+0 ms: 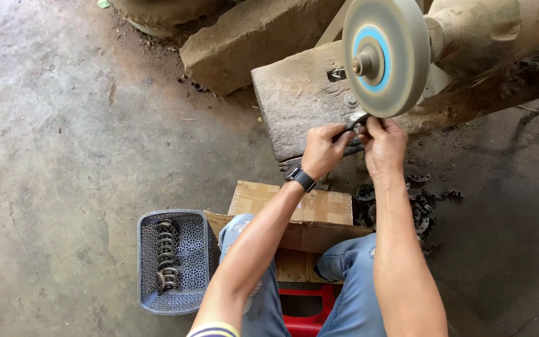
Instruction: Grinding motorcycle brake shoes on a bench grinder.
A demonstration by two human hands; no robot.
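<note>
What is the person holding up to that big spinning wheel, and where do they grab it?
A small dark metal piece. The left hand pinches its left end and the right hand its right end, under the grinding wheel.

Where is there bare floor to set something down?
Bare concrete floor lies left of the grey perforated plastic basket and stone block. Crowded: the dark metal parts pile right of the brown cardboard box, under both hands.

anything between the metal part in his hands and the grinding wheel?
Nothing visible. Both the left hand and right hand grip the small dark metal part, held right at the lower rim of the wheel; whether it touches can't be told.
</note>
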